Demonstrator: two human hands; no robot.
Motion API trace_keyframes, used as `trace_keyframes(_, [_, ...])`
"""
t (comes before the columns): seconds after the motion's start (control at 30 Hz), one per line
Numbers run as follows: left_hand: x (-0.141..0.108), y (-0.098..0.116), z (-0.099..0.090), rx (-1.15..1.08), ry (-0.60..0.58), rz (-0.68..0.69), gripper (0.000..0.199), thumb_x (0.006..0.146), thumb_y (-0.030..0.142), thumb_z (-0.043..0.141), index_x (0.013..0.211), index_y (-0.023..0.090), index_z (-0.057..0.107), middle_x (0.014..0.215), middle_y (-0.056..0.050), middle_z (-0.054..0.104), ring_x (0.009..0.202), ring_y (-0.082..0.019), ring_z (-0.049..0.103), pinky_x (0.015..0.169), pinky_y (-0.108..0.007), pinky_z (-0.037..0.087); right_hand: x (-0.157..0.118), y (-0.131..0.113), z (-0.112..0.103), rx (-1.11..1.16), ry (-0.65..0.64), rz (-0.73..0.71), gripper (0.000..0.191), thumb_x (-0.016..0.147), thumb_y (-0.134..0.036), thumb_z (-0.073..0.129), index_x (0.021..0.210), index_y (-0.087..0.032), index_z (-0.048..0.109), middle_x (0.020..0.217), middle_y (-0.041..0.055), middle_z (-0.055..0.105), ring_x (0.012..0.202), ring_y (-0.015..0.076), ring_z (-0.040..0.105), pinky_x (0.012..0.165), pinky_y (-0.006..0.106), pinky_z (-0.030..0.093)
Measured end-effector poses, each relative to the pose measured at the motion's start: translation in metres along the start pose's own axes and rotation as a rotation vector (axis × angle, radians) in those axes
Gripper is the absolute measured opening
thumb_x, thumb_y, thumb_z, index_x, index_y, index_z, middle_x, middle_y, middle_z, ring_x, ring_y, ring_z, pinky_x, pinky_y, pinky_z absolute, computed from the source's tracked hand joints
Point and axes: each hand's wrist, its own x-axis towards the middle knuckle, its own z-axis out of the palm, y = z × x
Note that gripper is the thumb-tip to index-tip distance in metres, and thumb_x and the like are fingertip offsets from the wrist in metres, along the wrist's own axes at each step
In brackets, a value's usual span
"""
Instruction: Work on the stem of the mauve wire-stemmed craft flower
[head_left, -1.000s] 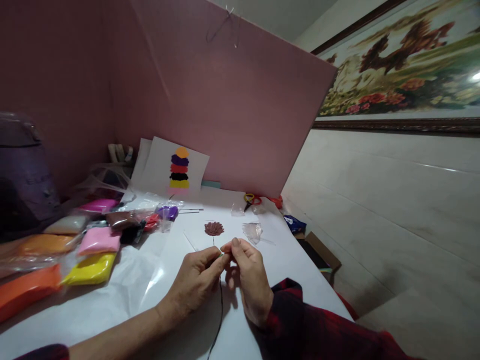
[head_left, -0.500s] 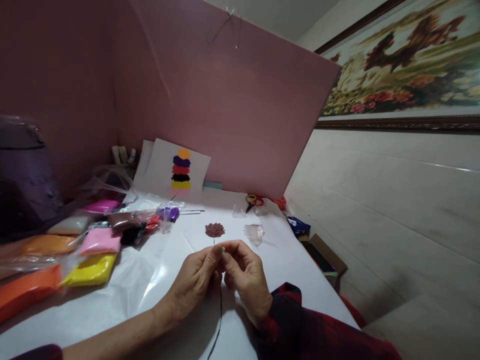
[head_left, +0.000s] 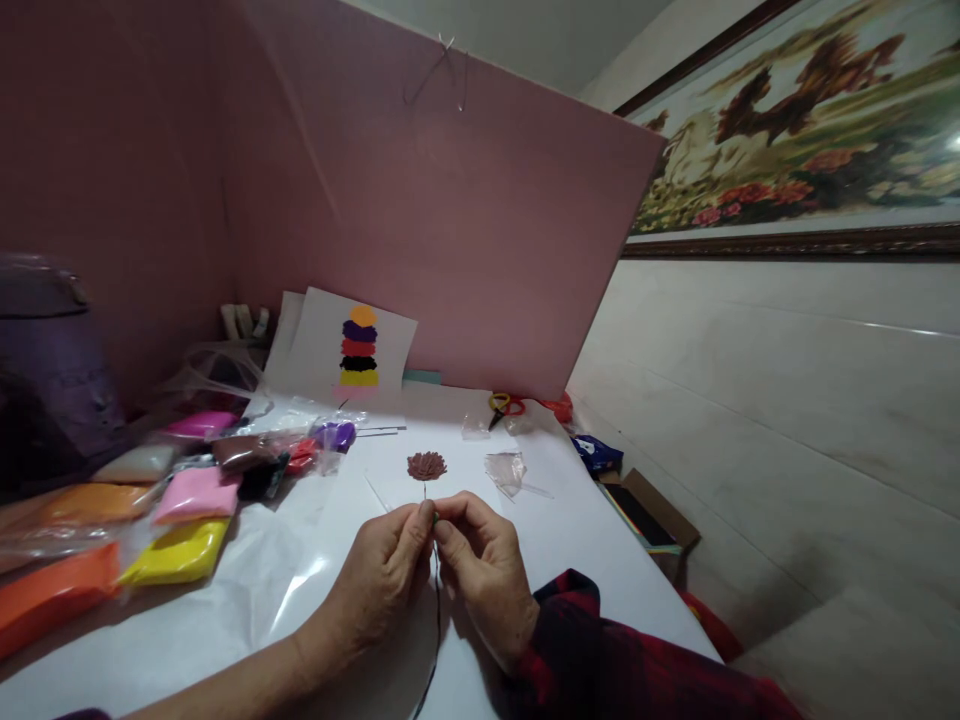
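A brown flower [head_left: 427, 466] with many thin petals stands at the top of a thin dark stem [head_left: 437, 610]. My left hand [head_left: 384, 560] pinches that stem between thumb and forefinger, just under the bloom. Close against it, my right hand [head_left: 487, 570] has its thumb and forefinger pressed together on a tiny green bit [head_left: 436, 517], which looks like clay, at the stem. Most of the green bit is hidden by the fingertips. Below both hands the stem's lower end hangs down over the white paper.
Packets of coloured clay, such as a yellow packet [head_left: 176, 552] and a pink packet [head_left: 196, 495], crowd the left side. Scissors [head_left: 498, 408] and a clear plastic wrapper [head_left: 506, 470] lie beyond my hands. A sheet with colour patches [head_left: 319, 340] leans against the pink board [head_left: 450, 230].
My right fingertips have come down slightly and closer to the stem, and less of the green bit shows. The camera view has shifted a little.
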Motion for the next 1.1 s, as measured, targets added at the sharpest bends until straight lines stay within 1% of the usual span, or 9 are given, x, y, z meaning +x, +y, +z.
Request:
trace_keyframes(0.1, [0.002, -0.001, -0.001, -0.008, 0.012, -0.021, 0.048, 0.083, 0.060, 0.050, 0.060, 0.018, 0.050, 0.057, 0.001, 0.045, 0.058, -0.015, 0.040, 0.054, -0.026, 0.035, 0.000, 0.002, 0.000, 0.041, -0.009, 0.065, 0.035, 0.082, -0.051, 0.066, 0.093, -0.018, 0.062, 0.070, -0.0014, 0.055, 0.045, 0.0070, 0.037, 0.039, 0.021, 0.030])
trace_keyframes(0.17, [0.002, -0.001, -0.001, -0.026, 0.002, -0.018, 0.048, 0.082, 0.060, 0.052, 0.061, 0.018, 0.051, 0.059, 0.000, 0.049, 0.060, -0.016, 0.043, 0.056, -0.026, 0.037, 0.001, 0.003, 0.000, 0.026, 0.009, 0.049, 0.035, 0.081, -0.051, 0.068, 0.092, -0.018, 0.062, 0.071, -0.0007, 0.056, 0.048, 0.0086, 0.042, 0.041, 0.022, 0.034])
trace_keyframes(0.3, [0.001, 0.001, -0.001, -0.117, -0.076, -0.059, 0.053, 0.079, 0.068, 0.054, 0.063, 0.017, 0.051, 0.054, 0.003, 0.043, 0.053, -0.012, 0.038, 0.050, -0.024, 0.032, 0.004, 0.004, -0.002, -0.002, 0.080, -0.003, 0.030, 0.081, -0.047, 0.069, 0.082, -0.018, 0.063, 0.072, 0.0006, 0.059, 0.065, 0.0133, 0.053, 0.060, 0.026, 0.045])
trace_keyframes(0.4, [-0.001, -0.001, -0.001, -0.227, -0.164, -0.118, 0.055, 0.082, 0.071, 0.049, 0.065, 0.019, 0.047, 0.052, 0.004, 0.043, 0.048, -0.011, 0.037, 0.046, -0.024, 0.028, 0.004, 0.007, -0.004, -0.001, 0.107, -0.017, 0.029, 0.082, -0.046, 0.067, 0.085, -0.017, 0.064, 0.077, 0.0018, 0.060, 0.071, 0.0147, 0.055, 0.065, 0.027, 0.045])
trace_keyframes(0.53, [-0.001, -0.009, -0.001, -0.283, -0.220, -0.093, 0.050, 0.088, 0.065, 0.048, 0.070, 0.018, 0.049, 0.054, 0.003, 0.047, 0.049, -0.011, 0.040, 0.048, -0.023, 0.029, 0.003, 0.008, -0.005, -0.006, 0.108, -0.028, 0.025, 0.085, -0.042, 0.064, 0.088, -0.018, 0.064, 0.078, 0.0021, 0.060, 0.072, 0.0153, 0.055, 0.064, 0.027, 0.044])
trace_keyframes(0.7, [-0.001, -0.008, 0.002, -0.351, -0.188, -0.135, 0.048, 0.081, 0.060, 0.063, 0.070, 0.016, 0.049, 0.056, 0.006, 0.043, 0.049, -0.007, 0.037, 0.046, -0.020, 0.026, 0.004, 0.004, -0.005, -0.136, 0.129, -0.193, 0.009, 0.085, -0.025, 0.061, 0.082, -0.019, 0.068, 0.079, 0.0014, 0.058, 0.075, 0.0155, 0.055, 0.070, 0.028, 0.044])
trace_keyframes(0.8, [-0.003, -0.003, 0.003, -0.348, -0.160, -0.150, 0.049, 0.079, 0.061, 0.065, 0.069, 0.016, 0.047, 0.054, 0.008, 0.038, 0.048, -0.006, 0.033, 0.045, -0.018, 0.025, 0.004, 0.002, -0.004, -0.159, 0.129, -0.272, 0.009, 0.084, -0.019, 0.060, 0.080, -0.021, 0.069, 0.079, 0.0009, 0.057, 0.077, 0.0152, 0.056, 0.072, 0.028, 0.044])
trace_keyframes(0.97, [-0.003, -0.002, 0.000, -0.201, -0.129, -0.100, 0.048, 0.085, 0.059, 0.059, 0.066, 0.016, 0.049, 0.050, 0.006, 0.043, 0.049, -0.007, 0.037, 0.047, -0.019, 0.028, 0.000, -0.003, -0.001, -0.154, 0.042, -0.248, 0.014, 0.088, -0.021, 0.056, 0.077, -0.020, 0.064, 0.082, 0.0027, 0.056, 0.079, 0.0167, 0.055, 0.067, 0.028, 0.044])
trace_keyframes(1.1, [-0.001, -0.004, -0.004, -0.150, -0.077, -0.098, 0.048, 0.085, 0.060, 0.057, 0.067, 0.017, 0.048, 0.050, 0.007, 0.040, 0.049, -0.008, 0.036, 0.047, -0.020, 0.026, -0.002, -0.008, 0.001, -0.167, 0.004, -0.175, 0.017, 0.090, -0.026, 0.054, 0.084, -0.018, 0.067, 0.085, 0.0049, 0.057, 0.081, 0.0181, 0.056, 0.066, 0.029, 0.043])
